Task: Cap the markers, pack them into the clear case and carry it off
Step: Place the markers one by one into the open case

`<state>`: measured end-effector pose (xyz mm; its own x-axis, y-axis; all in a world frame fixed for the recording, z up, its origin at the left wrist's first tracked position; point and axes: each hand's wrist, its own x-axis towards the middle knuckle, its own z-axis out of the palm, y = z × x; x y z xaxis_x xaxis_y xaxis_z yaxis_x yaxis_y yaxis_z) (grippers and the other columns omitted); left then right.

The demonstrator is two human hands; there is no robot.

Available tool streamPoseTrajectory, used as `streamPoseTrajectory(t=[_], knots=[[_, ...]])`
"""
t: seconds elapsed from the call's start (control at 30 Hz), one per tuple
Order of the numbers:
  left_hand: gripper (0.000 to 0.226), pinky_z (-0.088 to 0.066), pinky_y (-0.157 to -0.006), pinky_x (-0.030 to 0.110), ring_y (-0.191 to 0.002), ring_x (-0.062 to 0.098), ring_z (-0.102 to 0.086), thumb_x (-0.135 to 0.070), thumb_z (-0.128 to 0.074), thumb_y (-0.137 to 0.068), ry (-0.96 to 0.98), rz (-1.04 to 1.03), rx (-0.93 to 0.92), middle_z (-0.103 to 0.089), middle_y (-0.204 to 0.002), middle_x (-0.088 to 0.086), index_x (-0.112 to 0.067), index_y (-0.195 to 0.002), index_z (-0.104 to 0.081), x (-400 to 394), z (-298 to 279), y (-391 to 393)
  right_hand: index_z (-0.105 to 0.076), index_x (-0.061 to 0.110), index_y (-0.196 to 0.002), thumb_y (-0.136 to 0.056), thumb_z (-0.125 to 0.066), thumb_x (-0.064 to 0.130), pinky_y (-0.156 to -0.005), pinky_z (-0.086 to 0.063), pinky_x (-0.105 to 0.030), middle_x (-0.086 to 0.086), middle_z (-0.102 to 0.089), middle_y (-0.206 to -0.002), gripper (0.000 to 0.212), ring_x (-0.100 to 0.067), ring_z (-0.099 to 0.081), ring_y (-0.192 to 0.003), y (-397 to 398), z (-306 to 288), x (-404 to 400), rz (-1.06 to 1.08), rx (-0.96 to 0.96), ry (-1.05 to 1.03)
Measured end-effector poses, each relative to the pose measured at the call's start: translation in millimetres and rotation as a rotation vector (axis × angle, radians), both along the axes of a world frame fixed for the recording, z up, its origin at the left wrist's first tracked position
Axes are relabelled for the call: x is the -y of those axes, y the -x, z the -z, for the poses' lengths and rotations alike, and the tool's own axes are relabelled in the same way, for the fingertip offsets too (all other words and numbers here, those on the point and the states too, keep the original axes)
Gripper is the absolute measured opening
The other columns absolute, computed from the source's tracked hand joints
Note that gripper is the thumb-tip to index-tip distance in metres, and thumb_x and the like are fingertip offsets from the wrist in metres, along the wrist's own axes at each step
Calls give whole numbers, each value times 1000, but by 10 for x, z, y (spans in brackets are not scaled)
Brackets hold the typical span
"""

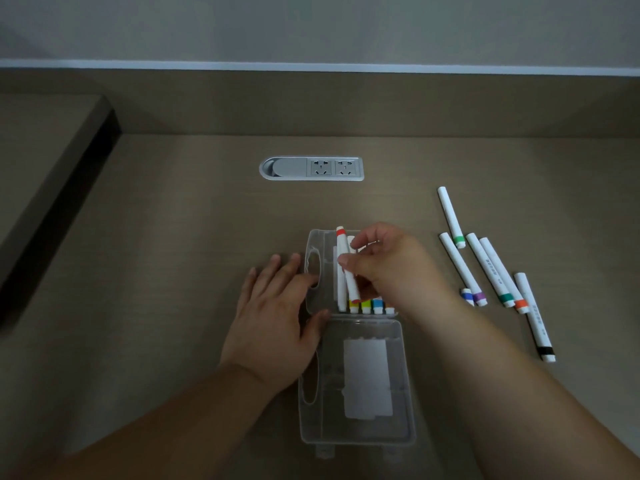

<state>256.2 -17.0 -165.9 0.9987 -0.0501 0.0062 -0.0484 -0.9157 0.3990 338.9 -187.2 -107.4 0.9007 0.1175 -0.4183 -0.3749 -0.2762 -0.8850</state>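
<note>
A clear, hard plastic case (pixel 360 393) with rounded corners and oval handle cut-outs lies opened flat on the bench (pixel 173 237), a matte brown surface with a fine woven-looking grain. The near half, with a pale rectangular label, holds nothing; the far half holds a row of white cylindrical markers (pixel 370 306) showing yellow, blue and orange bands at their near ends.

The right hand (pixel 384 261) hovers over the far half, thumb and fingertips pinching a white marker with a red band (pixel 347 268), which tilts slightly above the packed row. The left hand (pixel 277 306) lies flat with fingers spread and straight, fingertips and thumb against the case's left edge beside the handle cut-out.

To the right, well apart from the case, six loose white markers (pixel 491 268) lie on the bench, banded green, blue, purple, teal, orange and black.

A grey oval recessed socket panel (pixel 311 168) sits farther back, before a pale wall (pixel 311 26).
</note>
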Motion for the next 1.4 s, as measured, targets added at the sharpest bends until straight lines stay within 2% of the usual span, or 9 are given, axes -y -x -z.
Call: streamPoseTrajectory(t=[0.1,0.17,0.3,0.53,0.8,0.97,1.1,1.27,1.4], knots=[[54,-10,-124,46,-152,16,-13,-61,-34,-90,7,5,8,-30,-160,-5,-35,-135,-46,7,0,6,-61,16,-89,-81,-78,19,-54,-59,-36,0,-65,-77,19,-17,-66,-58,21,51,-130,-73,154,312],[53,-11,-124,46,-151,17,-15,-61,-35,-91,21,5,19,-32,-160,-4,-34,-134,-48,11,0,13,-61,20,-84,-79,-76,25,-56,-52,-30,6,-62,-76,17,-13,-63,-65,32,81,-200,-123,243,484],[55,-10,-124,45,-151,17,-14,-60,-35,-92,14,5,22,-32,-159,-4,-36,-140,-44,-10,19,15,-63,20,-88,-84,-70,27,-63,-40,-24,3,-68,-88,11,-16,-60,-80,30,109,-329,-226,297,652],[53,-11,-123,46,-152,17,-13,-62,-35,-93,10,9,16,-30,-160,-5,-35,-136,-47,-8,23,15,-66,17,-89,-89,-67,26,-74,-58,-35,-4,-72,-84,9,-23,-70,-81,-22,163,-295,-265,200,634],[52,-11,-123,46,-152,19,-16,-61,-39,-90,10,8,25,-32,-160,-3,-36,-134,-49,-6,12,15,-69,16,-93,-86,-61,17,-65,-48,-26,-3,-69,-85,10,-24,-68,-83,-102,204,-342,-311,179,789],[53,-9,-123,46,-152,18,-11,-58,-40,-88,20,19,9,-29,-161,-3,-38,-137,-45,-9,3,22,-69,16,-94,-90,-63,16,-66,-43,-24,-2,-71,-91,7,-18,-66,-85,-25,199,-310,-258,245,730],[57,-8,-124,47,-153,15,-6,-60,-41,-86,-1,31,-12,-24,-163,-5,-39,-140,-40,-17,-9,25,-67,22,-82,-88,-69,28,-63,-48,-27,6,-66,-76,8,-14,-63,-73,60,108,47,-80,263,614],[61,-10,-124,48,-152,15,-10,-62,-39,-86,12,29,-3,-28,-161,-6,-40,-143,-39,-14,2,10,-68,16,-77,-82,-68,21,-69,-49,-30,0,-67,-80,7,-25,-63,-75,-12,49,870,195,309,780],[65,-8,-124,47,-152,13,-7,-65,-35,-87,2,21,-11,-25,-162,-7,-40,-147,-34,-5,-1,6,-67,15,-80,-82,-67,26,-67,-56,-36,-3,-68,-78,11,-29,-66,-72,-84,186,1090,117,187,923]])
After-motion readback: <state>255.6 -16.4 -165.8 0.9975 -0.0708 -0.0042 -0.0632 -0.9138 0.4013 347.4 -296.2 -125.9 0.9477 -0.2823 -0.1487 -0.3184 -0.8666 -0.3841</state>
